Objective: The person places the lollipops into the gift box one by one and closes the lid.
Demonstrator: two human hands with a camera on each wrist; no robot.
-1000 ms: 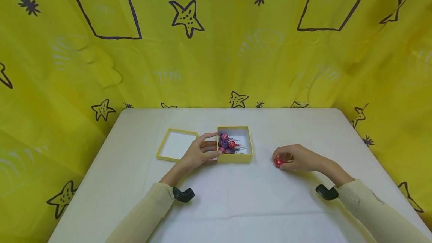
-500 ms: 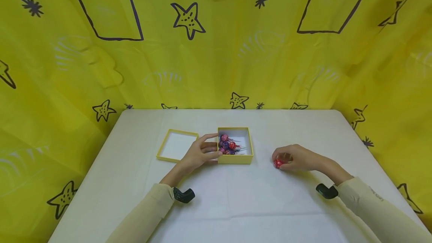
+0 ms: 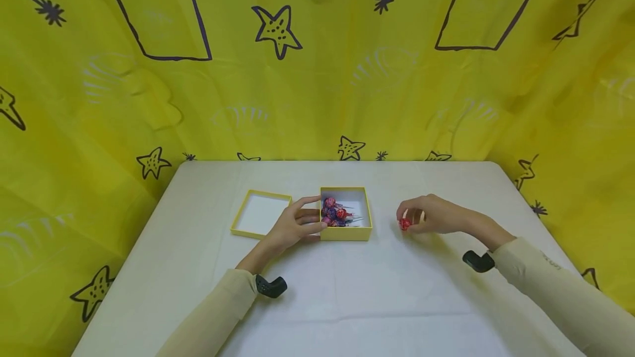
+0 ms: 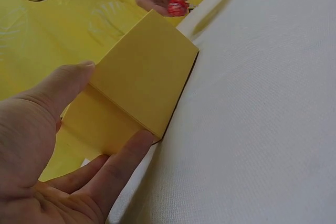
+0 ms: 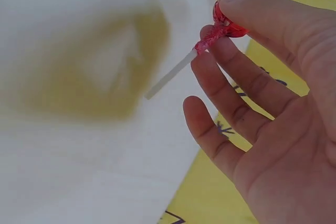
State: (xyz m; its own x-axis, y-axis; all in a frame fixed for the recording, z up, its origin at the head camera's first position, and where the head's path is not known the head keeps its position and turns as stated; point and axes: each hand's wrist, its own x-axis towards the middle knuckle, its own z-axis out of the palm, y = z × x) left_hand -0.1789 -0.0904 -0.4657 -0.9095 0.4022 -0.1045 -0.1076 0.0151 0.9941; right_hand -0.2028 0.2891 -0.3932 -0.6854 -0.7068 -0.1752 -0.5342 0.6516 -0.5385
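Observation:
My left hand [image 3: 290, 226] holds the left side of a yellow box [image 3: 345, 234] with a white inside. In the left wrist view its thumb [image 4: 79, 74] lies at the upper edge, and a finger [image 4: 128, 156] touches near the bottom corner. Inside the box, several wrapped lollipops [image 3: 341, 214] in red, pink and purple lie with their sticks to the right. To the right of the box, my right hand [image 3: 436, 215] pinches a red-wrapped lollipop [image 5: 212, 36] above the table. Its white stick [image 5: 170, 74] points down and away from the fingers in the right wrist view.
A yellow-rimmed, white-inside box lid [image 3: 261, 214] lies on the white-covered table [image 3: 377, 285], left of the box. A yellow curtain [image 3: 317, 81] with starfish drawings hangs behind and at both sides. Each wrist wears a dark camera mount [image 3: 271, 286].
My right hand has lifted the red lollipop off the table and moved slightly forward and left with it. The left hand and the box have stayed in place.

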